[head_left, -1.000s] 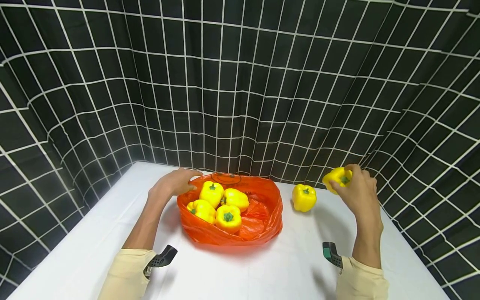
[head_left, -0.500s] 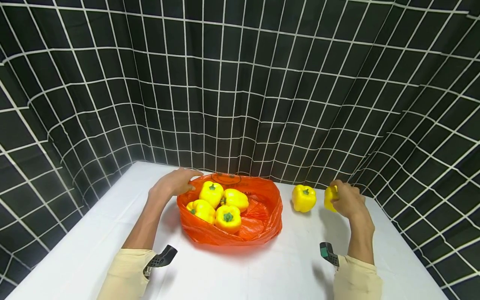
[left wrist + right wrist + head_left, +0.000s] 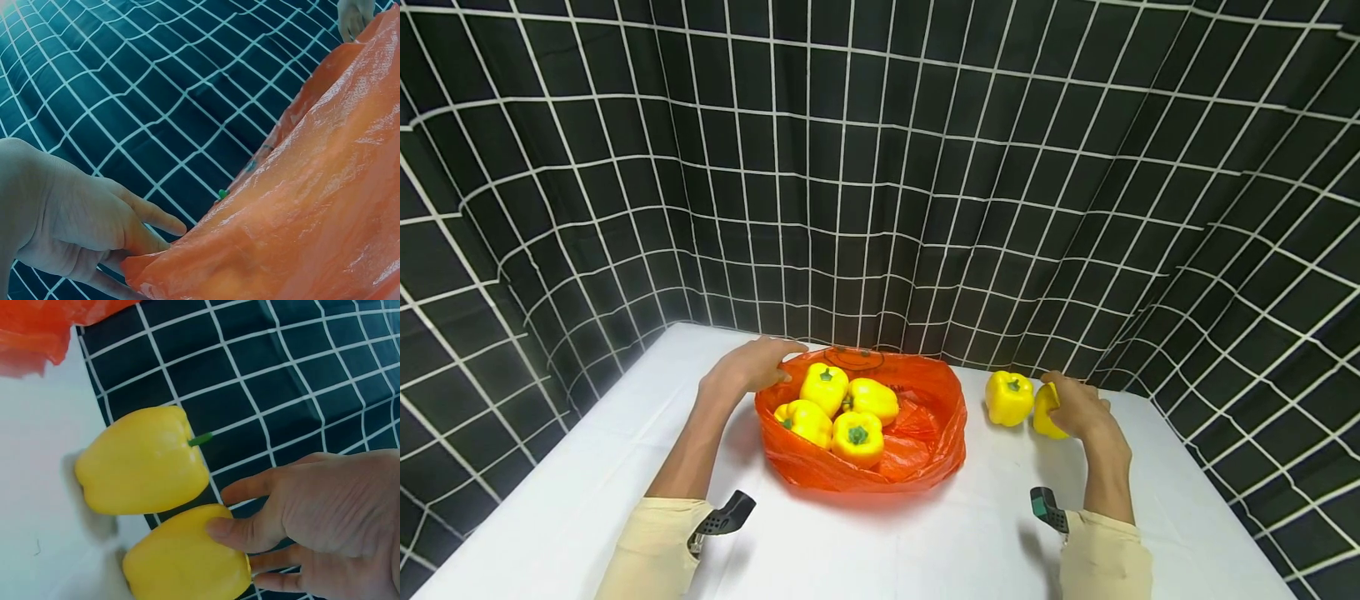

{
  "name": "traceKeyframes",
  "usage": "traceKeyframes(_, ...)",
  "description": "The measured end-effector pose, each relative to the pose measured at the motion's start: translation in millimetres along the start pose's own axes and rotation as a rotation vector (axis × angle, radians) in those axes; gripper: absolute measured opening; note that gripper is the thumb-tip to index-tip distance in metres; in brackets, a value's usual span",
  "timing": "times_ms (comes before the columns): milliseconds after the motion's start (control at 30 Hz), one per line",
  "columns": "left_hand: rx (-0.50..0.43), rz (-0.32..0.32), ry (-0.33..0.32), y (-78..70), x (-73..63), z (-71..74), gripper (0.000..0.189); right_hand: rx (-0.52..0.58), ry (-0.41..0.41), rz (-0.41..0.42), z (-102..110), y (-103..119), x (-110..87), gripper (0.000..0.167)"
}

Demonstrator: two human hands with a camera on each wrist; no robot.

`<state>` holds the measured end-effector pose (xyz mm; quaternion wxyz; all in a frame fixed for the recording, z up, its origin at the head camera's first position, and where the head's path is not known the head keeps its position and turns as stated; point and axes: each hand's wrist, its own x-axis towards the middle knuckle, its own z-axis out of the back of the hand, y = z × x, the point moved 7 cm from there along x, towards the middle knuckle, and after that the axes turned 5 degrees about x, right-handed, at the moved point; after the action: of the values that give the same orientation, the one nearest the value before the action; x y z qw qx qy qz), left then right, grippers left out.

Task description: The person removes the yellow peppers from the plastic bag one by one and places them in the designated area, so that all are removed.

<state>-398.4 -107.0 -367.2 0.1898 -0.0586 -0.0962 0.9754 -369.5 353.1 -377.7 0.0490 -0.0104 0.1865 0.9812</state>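
Note:
My left hand point(image 3: 745, 367) grips the left rim of a red plastic bag point(image 3: 928, 454), its thumb and fingers on either side of the film in the left wrist view. Inside the bag lie several yellow bell peppers point(image 3: 859, 439). On the right, my right hand point(image 3: 1078, 408) holds a yellow bell pepper point(image 3: 187, 559), with the thumb on its upper side and the other fingers partly hidden behind it. Just left of that pepper stands another yellow bell pepper point(image 3: 1009, 398), green stem up. In the right wrist view the two look close together; whether the held one touches the table I cannot tell.
A white-covered table point(image 3: 925, 550) bears everything. Black cloth with a white grid point(image 3: 865, 192) rises behind the table and along both sides. Dark wrist-worn devices point(image 3: 726, 512) project from both sleeves.
My right hand has brought its pepper down and to the left, beside the standing pepper. The left hand and the bag have stayed in place.

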Motion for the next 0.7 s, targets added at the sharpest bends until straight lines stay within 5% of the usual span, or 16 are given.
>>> traceKeyframes(367,0.007,0.008,0.005,0.2,0.1,-0.3,0.057,-0.011,-0.003,0.023,-4.9,-0.3,5.7,0.055)
traceKeyframes(700,-0.007,0.019,0.017,0.2,0.2,-1.0,0.058,-0.015,0.023,0.028,-4.1,-3.7,6.3,0.066)
